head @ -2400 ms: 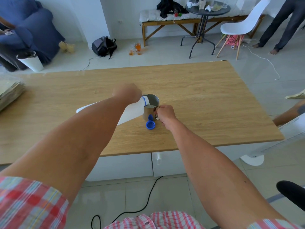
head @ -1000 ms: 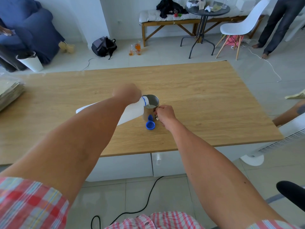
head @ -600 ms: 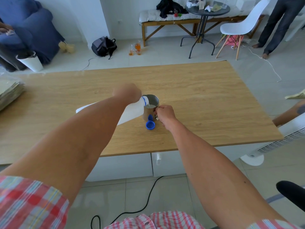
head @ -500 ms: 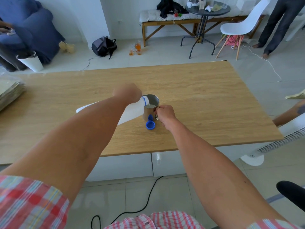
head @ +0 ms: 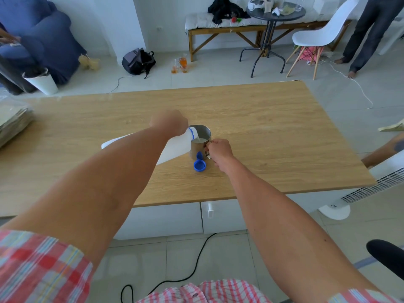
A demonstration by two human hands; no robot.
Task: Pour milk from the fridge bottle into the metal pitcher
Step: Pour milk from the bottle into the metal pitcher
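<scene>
A white milk bottle [head: 178,147] with a blue neck ring is tipped to the right, its mouth over the rim of the metal pitcher [head: 202,138]. My left hand [head: 169,124] grips the bottle near its neck; my forearm hides most of its body. Milk is visible inside the pitcher. My right hand [head: 218,150] is closed on the pitcher's handle. The blue bottle cap [head: 199,165] lies on the wooden table [head: 273,136] just in front of the pitcher.
A stack of paper-like sheets [head: 13,123] lies at the table's left edge. A white fan heater [head: 371,184] stands at the right, next to another person's arm [head: 384,149]. A black cable [head: 192,267] runs over the floor below. Chairs, a bench and a standing person are far behind.
Nothing has visibly moved on the table; both hands, the bottle and the pitcher keep the same pose. The standing person at the back right shifted slightly.
</scene>
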